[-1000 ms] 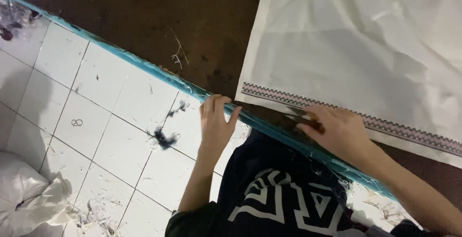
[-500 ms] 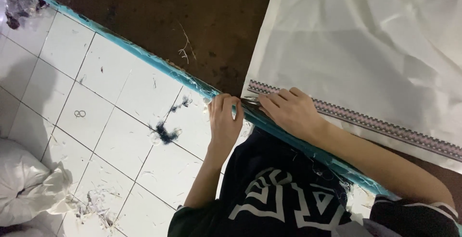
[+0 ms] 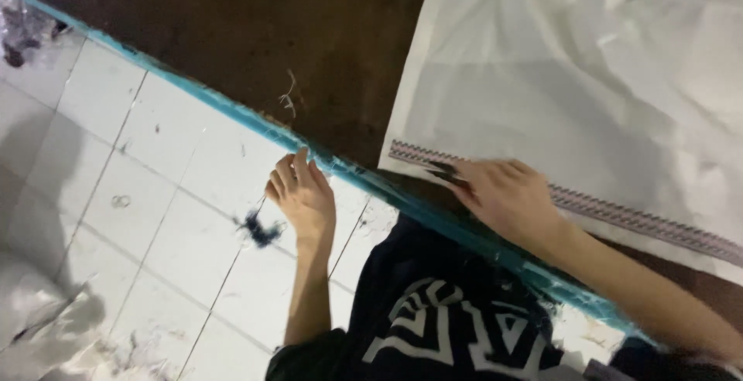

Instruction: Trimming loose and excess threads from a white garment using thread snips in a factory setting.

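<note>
White woven cloth with a patterned border strip [image 3: 588, 95] lies on the dark brown table [image 3: 255, 33]; my right hand [image 3: 507, 195] presses flat on its hem, my left hand [image 3: 303, 195] hangs loosely curled, holding nothing, below the teal table edge [image 3: 193, 95].

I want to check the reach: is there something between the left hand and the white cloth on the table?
Yes. The table's blue edge and the right hand, resting on the white cloth, lie between it and the left hand.
</note>
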